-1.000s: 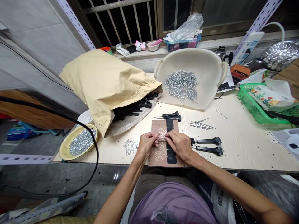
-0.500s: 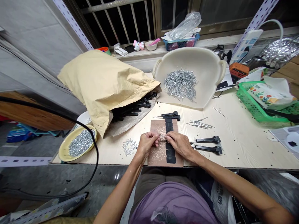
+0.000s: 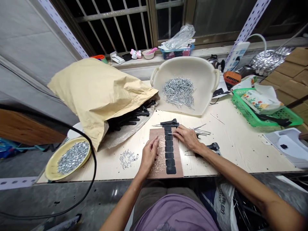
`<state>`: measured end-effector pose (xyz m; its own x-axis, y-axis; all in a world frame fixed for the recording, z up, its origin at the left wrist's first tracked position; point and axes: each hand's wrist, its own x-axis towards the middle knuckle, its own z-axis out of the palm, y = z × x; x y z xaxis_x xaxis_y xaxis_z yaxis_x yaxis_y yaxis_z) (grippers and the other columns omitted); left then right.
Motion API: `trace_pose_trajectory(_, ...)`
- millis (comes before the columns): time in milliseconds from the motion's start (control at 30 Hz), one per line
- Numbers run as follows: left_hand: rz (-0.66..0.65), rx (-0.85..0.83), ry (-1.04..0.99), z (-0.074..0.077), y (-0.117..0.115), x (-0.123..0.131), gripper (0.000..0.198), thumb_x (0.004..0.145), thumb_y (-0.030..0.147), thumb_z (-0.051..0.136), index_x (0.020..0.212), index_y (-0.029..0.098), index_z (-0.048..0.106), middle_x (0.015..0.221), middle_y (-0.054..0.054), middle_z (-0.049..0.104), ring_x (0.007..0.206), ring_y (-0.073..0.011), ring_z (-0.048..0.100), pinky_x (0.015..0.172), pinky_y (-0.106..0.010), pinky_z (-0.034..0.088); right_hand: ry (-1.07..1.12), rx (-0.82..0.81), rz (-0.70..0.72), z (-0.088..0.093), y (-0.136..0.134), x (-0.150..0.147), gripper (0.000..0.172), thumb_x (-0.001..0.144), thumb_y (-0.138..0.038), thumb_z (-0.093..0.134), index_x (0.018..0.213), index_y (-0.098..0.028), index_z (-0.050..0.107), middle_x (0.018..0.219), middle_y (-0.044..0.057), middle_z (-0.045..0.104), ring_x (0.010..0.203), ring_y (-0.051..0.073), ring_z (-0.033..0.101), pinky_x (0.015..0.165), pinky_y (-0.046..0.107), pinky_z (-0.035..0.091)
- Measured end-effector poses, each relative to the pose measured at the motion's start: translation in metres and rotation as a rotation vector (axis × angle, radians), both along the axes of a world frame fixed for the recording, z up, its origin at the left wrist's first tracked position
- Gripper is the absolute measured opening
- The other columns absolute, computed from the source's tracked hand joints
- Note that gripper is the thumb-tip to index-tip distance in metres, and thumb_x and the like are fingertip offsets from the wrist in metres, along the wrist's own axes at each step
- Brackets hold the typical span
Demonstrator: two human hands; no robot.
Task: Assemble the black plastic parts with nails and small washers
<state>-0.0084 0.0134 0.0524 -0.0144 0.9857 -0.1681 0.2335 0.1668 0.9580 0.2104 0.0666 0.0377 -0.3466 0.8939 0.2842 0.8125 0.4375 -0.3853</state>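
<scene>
My right hand [image 3: 187, 137] is closed on a thin metal pin [image 3: 170, 133], whose tip points left over the column of black pads [image 3: 169, 149]. These pads run down a brown board [image 3: 178, 160] dotted with pale specks. At the board's left side is my left hand [image 3: 149, 154], its fingers curled together; whatever they hold is hidden. Black plastic pieces with thin metal shafts [image 3: 169, 123] lie at the board's far end. Loose metal pins [image 3: 202, 131] lie beyond my right hand, and another black piece [image 3: 213, 146] is partly hidden by my right forearm.
Small shiny metal bits [image 3: 128, 159] are scattered left of the board, near a yellow bowl [image 3: 49, 170] of similar bits. A sack [image 3: 96, 86] of black parts, a white basin [image 3: 204, 86] of metal pins and a green basket [image 3: 255, 118] stand farther back. A black cable [image 3: 94, 163] hangs at left.
My hands were together over the board and are now apart. My right hand has moved away toward the board's far right with a pin; my left has drawn back slightly. The view has shifted.
</scene>
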Motion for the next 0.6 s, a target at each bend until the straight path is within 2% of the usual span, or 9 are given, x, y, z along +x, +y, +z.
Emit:
trace_pose_trajectory(133,0.060,0.193,0.172,-0.006,-0.003,0.003,0.040,0.086,0.042,0.050,0.118,0.020,0.062,0.078,-0.004,0.061,0.067,-0.0144,0.058,0.067,-0.027,0.047,-0.042,0.069,0.128,-0.008,0.007,0.004,0.029,0.095,-0.033,0.040,0.083,-0.017,0.061,0.083,0.003,0.057,0.076,0.013,0.051,0.057,0.022,0.034)
trace_pose_trajectory(200,0.084,0.235,0.208,-0.009,-0.003,0.004,0.039,0.088,0.040,0.047,0.117,0.020,0.062,0.080,-0.005,0.062,0.078,-0.0172,0.060,0.076,-0.029,0.046,-0.054,0.102,0.288,-0.009,-0.001,0.004,0.031,0.097,-0.029,0.036,0.082,-0.017,0.061,0.079,0.003,0.058,0.074,0.013,0.049,0.057,0.023,0.034)
trace_pose_trajectory(300,0.107,0.231,0.189,-0.012,-0.003,0.004,0.040,0.090,0.040,0.044,0.119,0.019,0.060,0.080,-0.005,0.063,0.080,-0.0180,0.060,0.077,-0.030,0.045,-0.068,0.121,0.518,-0.007,-0.008,0.005,0.033,0.097,-0.027,0.034,0.080,-0.019,0.061,0.075,0.002,0.057,0.071,0.012,0.046,0.056,0.023,0.034)
trace_pose_trajectory(333,0.115,0.223,0.172,-0.013,-0.003,0.004,0.040,0.090,0.041,0.044,0.119,0.019,0.060,0.080,-0.005,0.063,0.078,-0.0176,0.060,0.075,-0.030,0.046,-0.063,0.119,0.524,-0.006,-0.007,0.005,0.033,0.097,-0.028,0.034,0.080,-0.018,0.061,0.074,0.002,0.057,0.071,0.013,0.046,0.056,0.023,0.034)
trace_pose_trajectory(467,0.163,0.200,0.112,-0.012,-0.004,0.004,0.041,0.089,0.043,0.045,0.118,0.019,0.060,0.081,-0.005,0.062,0.066,-0.0153,0.058,0.066,-0.028,0.046,-0.019,0.094,0.328,-0.006,0.002,0.005,0.032,0.097,-0.030,0.035,0.083,-0.016,0.060,0.080,0.004,0.057,0.074,0.013,0.047,0.054,0.024,0.038)
trace_pose_trajectory(500,0.169,0.194,0.106,-0.012,-0.005,0.005,0.041,0.089,0.043,0.045,0.118,0.019,0.060,0.081,-0.005,0.062,0.064,-0.0149,0.057,0.065,-0.028,0.046,-0.020,0.077,0.346,-0.008,0.000,0.004,0.032,0.097,-0.028,0.034,0.084,-0.016,0.060,0.080,0.004,0.056,0.073,0.013,0.047,0.054,0.024,0.039)
trace_pose_trajectory(600,0.164,0.172,0.107,-0.010,-0.005,0.005,0.041,0.089,0.043,0.045,0.118,0.019,0.060,0.080,-0.005,0.062,0.063,-0.0144,0.056,0.063,-0.027,0.046,-0.049,0.016,0.540,-0.014,-0.013,-0.001,0.039,0.098,-0.023,0.025,0.082,-0.019,0.061,0.071,0.001,0.054,0.064,0.012,0.044,0.048,0.023,0.037)
